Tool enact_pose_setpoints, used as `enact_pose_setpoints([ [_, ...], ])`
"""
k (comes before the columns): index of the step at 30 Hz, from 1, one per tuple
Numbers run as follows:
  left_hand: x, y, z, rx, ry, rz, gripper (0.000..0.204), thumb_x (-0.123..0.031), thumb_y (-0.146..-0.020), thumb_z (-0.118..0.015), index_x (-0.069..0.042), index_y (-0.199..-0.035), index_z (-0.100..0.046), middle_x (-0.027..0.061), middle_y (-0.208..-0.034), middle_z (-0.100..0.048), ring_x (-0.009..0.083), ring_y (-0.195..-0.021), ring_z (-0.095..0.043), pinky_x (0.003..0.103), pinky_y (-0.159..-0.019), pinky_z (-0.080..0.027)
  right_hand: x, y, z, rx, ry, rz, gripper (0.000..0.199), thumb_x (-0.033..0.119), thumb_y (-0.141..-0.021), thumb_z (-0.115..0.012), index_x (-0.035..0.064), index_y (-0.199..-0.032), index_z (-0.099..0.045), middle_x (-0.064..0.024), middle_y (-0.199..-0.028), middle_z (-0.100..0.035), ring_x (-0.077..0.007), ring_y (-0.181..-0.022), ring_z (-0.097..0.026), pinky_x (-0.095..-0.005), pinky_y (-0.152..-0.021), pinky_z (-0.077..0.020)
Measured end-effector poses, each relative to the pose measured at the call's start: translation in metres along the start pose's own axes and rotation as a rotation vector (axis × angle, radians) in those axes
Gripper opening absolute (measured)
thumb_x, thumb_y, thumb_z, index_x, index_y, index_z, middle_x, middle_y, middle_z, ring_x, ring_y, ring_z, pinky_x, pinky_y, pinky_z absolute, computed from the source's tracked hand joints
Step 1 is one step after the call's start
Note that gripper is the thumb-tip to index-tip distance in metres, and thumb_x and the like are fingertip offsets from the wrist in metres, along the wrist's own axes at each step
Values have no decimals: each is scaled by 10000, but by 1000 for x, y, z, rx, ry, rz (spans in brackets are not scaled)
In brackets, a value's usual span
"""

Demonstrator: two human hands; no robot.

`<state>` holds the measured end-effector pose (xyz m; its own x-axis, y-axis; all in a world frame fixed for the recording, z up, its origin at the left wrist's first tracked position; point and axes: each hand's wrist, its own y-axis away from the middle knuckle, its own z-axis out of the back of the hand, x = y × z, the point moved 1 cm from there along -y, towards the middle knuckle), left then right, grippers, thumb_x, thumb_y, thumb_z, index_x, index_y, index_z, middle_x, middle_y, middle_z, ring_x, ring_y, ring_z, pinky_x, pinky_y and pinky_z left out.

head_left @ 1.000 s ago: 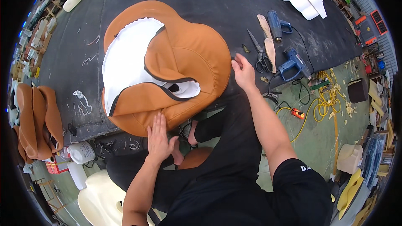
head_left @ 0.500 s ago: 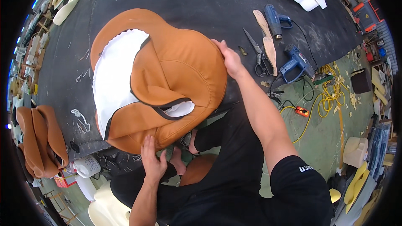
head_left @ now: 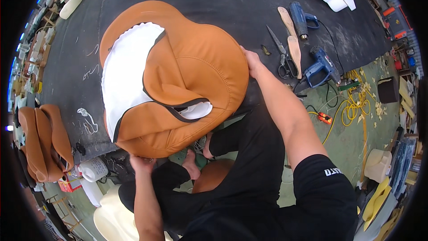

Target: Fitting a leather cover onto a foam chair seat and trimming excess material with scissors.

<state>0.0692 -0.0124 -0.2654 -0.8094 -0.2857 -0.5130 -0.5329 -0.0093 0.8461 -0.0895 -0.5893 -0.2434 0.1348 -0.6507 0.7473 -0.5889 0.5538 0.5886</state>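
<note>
A tan upholstered seat piece [head_left: 205, 71] with curved stitching lies on the black-covered table in front of me. Its stitched cover is folded back along a black-edged opening, baring a white inner surface [head_left: 125, 76] and a smaller white patch [head_left: 196, 110]. My right hand [head_left: 253, 61] grips the seat's right rim, its fingertips out of sight behind the edge. At the near left, my left hand [head_left: 142, 163] is hooked under the lower rim, with most of its fingers hidden beneath.
Right of the seat lie black scissors [head_left: 285, 58], two wooden paddles [head_left: 294, 56] and two blue heat guns [head_left: 299, 20] [head_left: 322, 67]. Beyond the table's right edge, a yellow cable [head_left: 352, 102] coils on the green floor. More tan pieces [head_left: 44, 143] stand at left, near a white jug [head_left: 92, 169].
My left hand has gone from lying on the seat's near side to under its lower rim. My right hand has slid slightly down the right edge, its fingers now behind it.
</note>
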Motion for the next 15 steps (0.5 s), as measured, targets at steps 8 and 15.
enact_pose_setpoints([
  [8,-17,25,16,109,115,-146,771,-707,-1035,-312,-151,-1561,-403,99,-1597,-448,364,-1448,-443,638,-1160,-360,10,60,-24,162,288,114,385,370,-1027,-584,71,-1245,-689,-46,-1116,-724,-138,-935,-669,-311,-761,-505],
  [15,-24,4,66,117,511,-185,859,-694,-1045,-256,-19,-1563,-371,186,-1648,-359,391,-1535,-304,579,-1260,-234,10,101,-110,365,-456,36,394,334,-1066,-577,9,-1262,-680,-96,-1217,-729,-214,-1116,-680,-361,-961,-550],
])
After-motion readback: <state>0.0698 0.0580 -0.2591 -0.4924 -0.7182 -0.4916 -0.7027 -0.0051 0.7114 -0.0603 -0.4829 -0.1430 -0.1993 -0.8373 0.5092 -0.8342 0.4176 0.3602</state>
